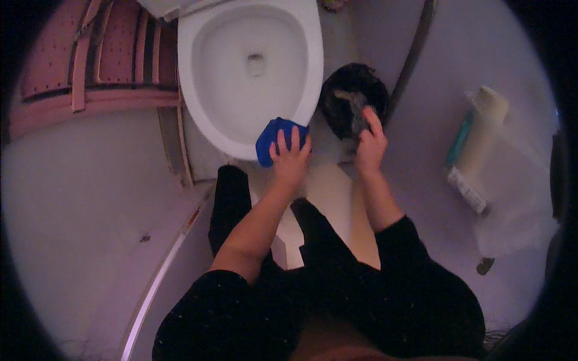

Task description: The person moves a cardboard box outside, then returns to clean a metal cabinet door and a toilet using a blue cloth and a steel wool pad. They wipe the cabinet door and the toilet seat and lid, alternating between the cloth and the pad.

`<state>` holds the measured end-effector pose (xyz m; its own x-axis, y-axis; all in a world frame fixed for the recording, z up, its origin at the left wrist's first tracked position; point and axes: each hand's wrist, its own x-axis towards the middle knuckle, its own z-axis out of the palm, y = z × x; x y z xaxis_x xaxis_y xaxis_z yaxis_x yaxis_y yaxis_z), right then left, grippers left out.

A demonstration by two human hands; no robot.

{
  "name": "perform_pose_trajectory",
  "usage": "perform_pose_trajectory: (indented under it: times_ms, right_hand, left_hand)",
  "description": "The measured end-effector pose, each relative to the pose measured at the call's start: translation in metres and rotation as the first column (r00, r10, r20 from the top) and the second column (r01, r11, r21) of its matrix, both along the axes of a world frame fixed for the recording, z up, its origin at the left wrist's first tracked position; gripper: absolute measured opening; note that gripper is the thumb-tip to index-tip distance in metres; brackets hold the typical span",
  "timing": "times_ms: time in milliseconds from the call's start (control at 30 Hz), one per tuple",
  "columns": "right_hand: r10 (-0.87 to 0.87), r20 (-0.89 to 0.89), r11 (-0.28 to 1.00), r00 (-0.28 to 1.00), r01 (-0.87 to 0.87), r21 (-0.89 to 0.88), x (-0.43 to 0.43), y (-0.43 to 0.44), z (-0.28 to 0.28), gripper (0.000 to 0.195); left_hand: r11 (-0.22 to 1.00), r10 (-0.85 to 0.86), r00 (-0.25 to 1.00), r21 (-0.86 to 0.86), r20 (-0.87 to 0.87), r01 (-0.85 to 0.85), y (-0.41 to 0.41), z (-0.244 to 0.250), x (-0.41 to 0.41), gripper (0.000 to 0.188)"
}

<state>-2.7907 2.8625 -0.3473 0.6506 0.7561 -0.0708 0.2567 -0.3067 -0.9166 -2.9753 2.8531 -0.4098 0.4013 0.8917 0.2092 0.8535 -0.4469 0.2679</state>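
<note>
My left hand point(291, 158) presses a blue cloth point(267, 143) against the front right rim of a white toilet bowl point(205, 128), its fingers spread over the cloth. The bowl is uncovered, with the drain opening visible inside. To the right, my right hand point(372, 146) is over the near edge of a waste bin lined with a black bag point(334, 115). Its index finger points forward and the other fingers are curled. A greyish, see-through item point(357, 110) shows just beyond these fingers; whether the hand grips it is unclear.
A pink slatted rack or stool point(126, 97) stands left of the toilet. On the right, a clear plastic bag point(510, 180) with a pale roll point(490, 108) and a teal item point(460, 137) is against a pale surface. A raised ledge with a bright edge point(153, 289) runs along the left.
</note>
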Motion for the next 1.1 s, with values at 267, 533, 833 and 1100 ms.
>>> perform_pose_trajectory:
  times_ms: [267,533,833,1100]
  right_hand:
    - [-0.247,-0.569,0.96,0.784,0.279,-0.033,-0.037,-0.033,0.006,0.06]
    - [-0.22,-0.711,0.963,0.668,0.266,-0.048,-0.03,-0.068,0.025,0.059]
    - [-0.073,-0.48,0.996,0.874,0.041,-0.076,-0.026,-0.069,0.027,0.052]
    - [-0.132,-0.503,0.991,0.854,0.105,-0.081,-0.021,-0.065,0.021,0.053]
  left_hand:
    - [1.0,-0.006,0.991,-0.02,0.131,0.008,0.141,0.005,0.069,0.024]
    - [0.951,0.176,0.984,0.251,0.041,-0.181,0.335,-0.01,0.133,0.022]
    - [0.947,0.065,0.997,0.317,-0.048,-0.046,0.357,-0.002,0.134,0.048]
    - [0.95,-0.31,0.915,-0.034,-0.258,0.312,0.304,0.011,0.124,0.074]
